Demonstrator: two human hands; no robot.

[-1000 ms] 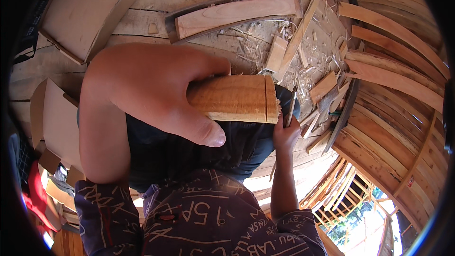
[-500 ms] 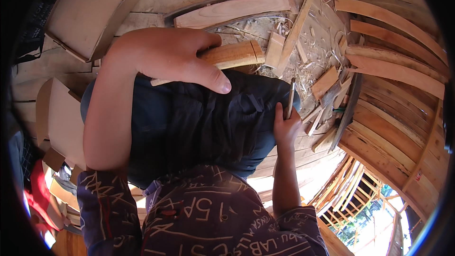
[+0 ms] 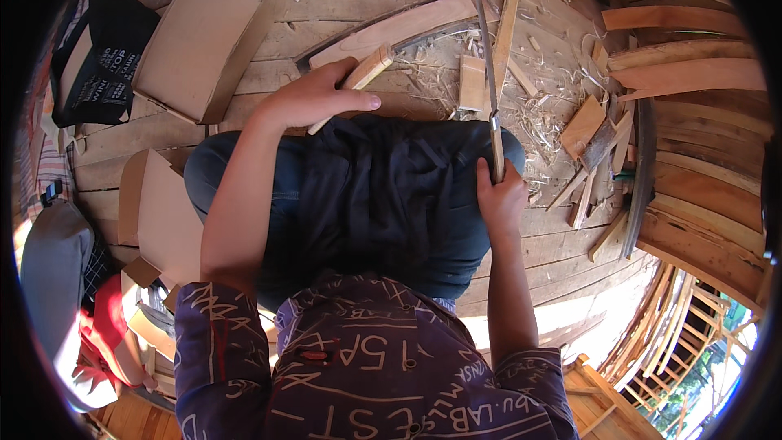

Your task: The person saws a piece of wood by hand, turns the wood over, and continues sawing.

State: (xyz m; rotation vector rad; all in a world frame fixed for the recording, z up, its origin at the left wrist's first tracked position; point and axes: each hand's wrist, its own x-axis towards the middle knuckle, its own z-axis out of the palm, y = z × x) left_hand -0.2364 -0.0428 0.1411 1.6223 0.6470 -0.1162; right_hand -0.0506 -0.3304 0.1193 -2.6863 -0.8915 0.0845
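Note:
My left hand (image 3: 314,102) is closed round a short, squared piece of wood (image 3: 370,68) above my left knee. Its pale end points away to the right, and the thumb lies along the near side. In my right hand (image 3: 503,195), by my right knee, is the pale handle (image 3: 497,147) of a long knife. Its narrow dark blade (image 3: 487,53) points away from me over the floor, apart from the wood. A dark cloth (image 3: 375,187) lies across my lap between the hands.
Ahead lie a curved plank (image 3: 399,31), a flat wood block (image 3: 472,81), a long strip (image 3: 507,28) and shavings (image 3: 542,126). Offcuts (image 3: 585,126) are at right beside slatted woodwork (image 3: 692,73). Cardboard boxes (image 3: 191,45), a black bag (image 3: 106,65) and a person's red clothing (image 3: 102,330) are at left.
My left hand has moved lower and away from the camera with the wood, which is now tilted more steeply. The knife has swung so its long blade shows, pointing forward.

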